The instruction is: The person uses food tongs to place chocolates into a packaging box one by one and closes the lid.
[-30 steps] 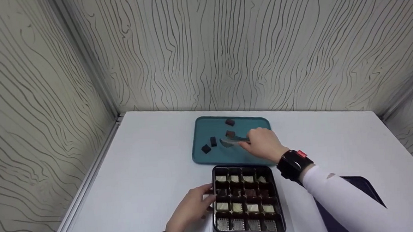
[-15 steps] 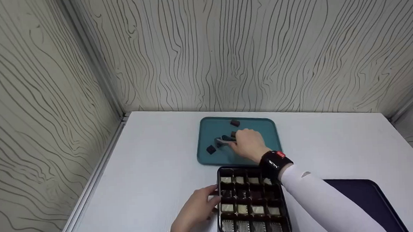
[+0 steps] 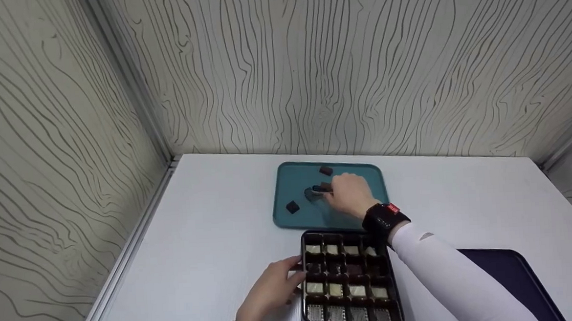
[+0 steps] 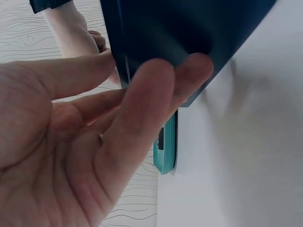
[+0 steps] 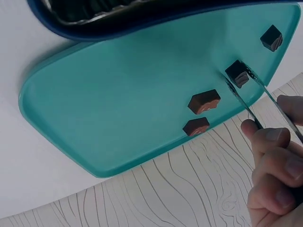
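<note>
The right hand (image 3: 351,194) is gripping tongs (image 5: 245,107), whose tips are straddling a chocolate (image 5: 236,73) on the tray (image 5: 118,99); the left hand (image 3: 271,285), fingers loosely extended, is touching the box (image 4: 180,28).

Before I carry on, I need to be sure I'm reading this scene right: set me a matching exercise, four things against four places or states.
Things
1. Tongs
2. Left hand
3. Right hand
4. Teal tray

Places or states
A. Touching the divided box at its left wall
B. Beyond the divided box, bearing two brown pieces
C. Curled round a tool's handle
D. Tips either side of a dark piece

Pairs: 1-D, 2-A, 3-C, 4-B
</note>
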A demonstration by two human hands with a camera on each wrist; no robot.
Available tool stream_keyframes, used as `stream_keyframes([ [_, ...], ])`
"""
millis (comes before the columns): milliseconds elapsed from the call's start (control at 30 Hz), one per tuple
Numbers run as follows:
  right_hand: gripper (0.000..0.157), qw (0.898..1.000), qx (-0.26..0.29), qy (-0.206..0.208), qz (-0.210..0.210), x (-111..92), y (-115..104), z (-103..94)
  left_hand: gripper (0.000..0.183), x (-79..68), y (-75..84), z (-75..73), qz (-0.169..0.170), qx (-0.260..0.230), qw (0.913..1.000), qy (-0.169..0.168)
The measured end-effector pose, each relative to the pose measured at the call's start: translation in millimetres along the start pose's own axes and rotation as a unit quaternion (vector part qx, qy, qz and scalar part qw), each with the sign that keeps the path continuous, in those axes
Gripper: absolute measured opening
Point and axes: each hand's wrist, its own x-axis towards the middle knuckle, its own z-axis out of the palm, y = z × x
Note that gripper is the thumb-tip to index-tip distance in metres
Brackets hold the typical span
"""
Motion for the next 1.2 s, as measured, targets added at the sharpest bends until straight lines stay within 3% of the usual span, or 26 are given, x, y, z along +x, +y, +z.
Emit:
stream_keyframes([
  [167, 0.037, 1.0, 0.005, 0.001, -0.006, 2, -1, 0.4, 0.048, 0.4, 0.1, -0.7, -0.003, -0.003, 1.0, 0.001],
  [333, 0.047, 1.0, 0.019, -0.006, -0.019, -9, 4, -5.9, 0.049, 0.7, 1.6, 0.2, -0.002, -0.004, 1.0, 0.0],
  [567, 0.055, 0.995, 0.058, 0.006, -0.076, -49, 18, -32.5, 0.05, -0.3, 2.8, -1.4, -0.009, -0.01, 0.9999, -0.006],
  [700, 0.051, 0.992, 0.065, -0.002, -0.111, -79, 23, -54.4, 0.049, -0.3, 2.2, -2.0, -0.009, -0.009, 0.9999, -0.005],
  [833, 0.043, 0.985, 0.062, -0.013, -0.162, -111, 22, -68.7, 0.05, -1.0, 0.1, -2.7, -0.002, -0.004, 1.0, -0.007],
  [967, 0.048, 0.973, 0.053, -0.025, -0.222, -136, 15, -74.4, 0.051, -2.7, -1.7, -3.3, -0.008, -0.017, 0.9997, -0.015],
  [1200, 0.035, 0.953, 0.043, -0.076, -0.29, -163, -3, -77.3, 0.051, -2.4, 0.0, -2.7, -0.006, -0.026, 0.9993, -0.024],
])
